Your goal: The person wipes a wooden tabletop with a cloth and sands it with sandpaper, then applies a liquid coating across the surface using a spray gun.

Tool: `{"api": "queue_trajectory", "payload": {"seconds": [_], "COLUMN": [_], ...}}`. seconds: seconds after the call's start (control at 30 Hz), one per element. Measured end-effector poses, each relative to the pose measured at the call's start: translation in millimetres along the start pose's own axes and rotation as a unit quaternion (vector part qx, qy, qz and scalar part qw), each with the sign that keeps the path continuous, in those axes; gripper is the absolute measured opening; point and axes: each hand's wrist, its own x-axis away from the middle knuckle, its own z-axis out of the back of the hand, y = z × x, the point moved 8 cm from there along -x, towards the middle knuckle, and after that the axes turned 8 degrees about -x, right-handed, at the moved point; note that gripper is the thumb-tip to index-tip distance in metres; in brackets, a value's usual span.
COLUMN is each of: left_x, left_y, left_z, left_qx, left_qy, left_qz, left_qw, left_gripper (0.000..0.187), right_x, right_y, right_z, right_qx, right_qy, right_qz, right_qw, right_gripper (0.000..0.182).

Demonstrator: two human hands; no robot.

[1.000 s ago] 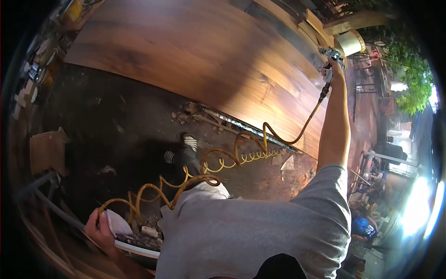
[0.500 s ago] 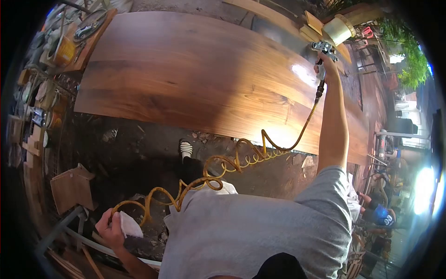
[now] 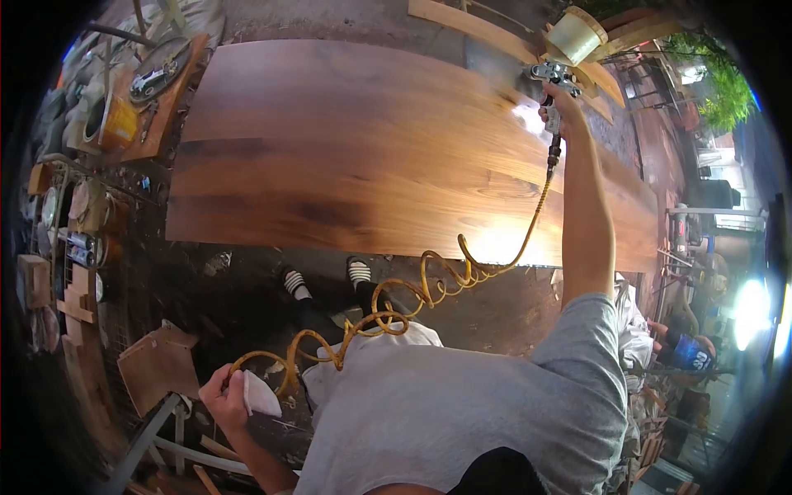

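Observation:
My right hand (image 3: 559, 106) grips a spray gun (image 3: 554, 76) with a pale cup (image 3: 577, 36) on top, held over the far right part of a large brown wooden panel (image 3: 355, 148). A haze hangs by the nozzle. From the gun's handle a coiled yellow air hose (image 3: 425, 285) runs back across my body to my left hand (image 3: 224, 400). That hand is closed around the hose and a folded white cloth (image 3: 261, 394), low at the left. The panel's surface shines where light falls on it.
Left of the panel, a wooden board (image 3: 169, 107) carries a round tray with another spray gun (image 3: 153, 81) and a yellow can (image 3: 120, 124). A wooden box-like piece (image 3: 158, 367) stands near my left hand. A person in blue (image 3: 691, 353) is at the far right.
The spray gun has moved slightly left and away from me along the panel. My view has shifted, and both my sandalled feet now show. My left hand still holds the hose and cloth.

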Motion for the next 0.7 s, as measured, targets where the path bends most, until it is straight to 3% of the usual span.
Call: {"api": "queue_trajectory", "payload": {"seconds": [0.33,0.7], "left_x": [-75.6,-106.3], "left_y": [-60.8,-121.5], "left_z": [73.8,96.3], "left_qx": [0.048,0.056], "left_qy": [-0.025,-0.049], "left_qz": [0.008,0.040], "left_qw": [0.999,0.996], "left_gripper": [0.013,0.016], "right_x": [29.7,48.4], "right_y": [-10.4,-18.6], "right_z": [-154.7,-297.0], "right_qx": [0.013,0.008], "right_qy": [-0.024,-0.061], "right_qz": [-0.008,-0.016], "right_qw": [1.000,0.998], "right_gripper": [0.025,0.023]}}
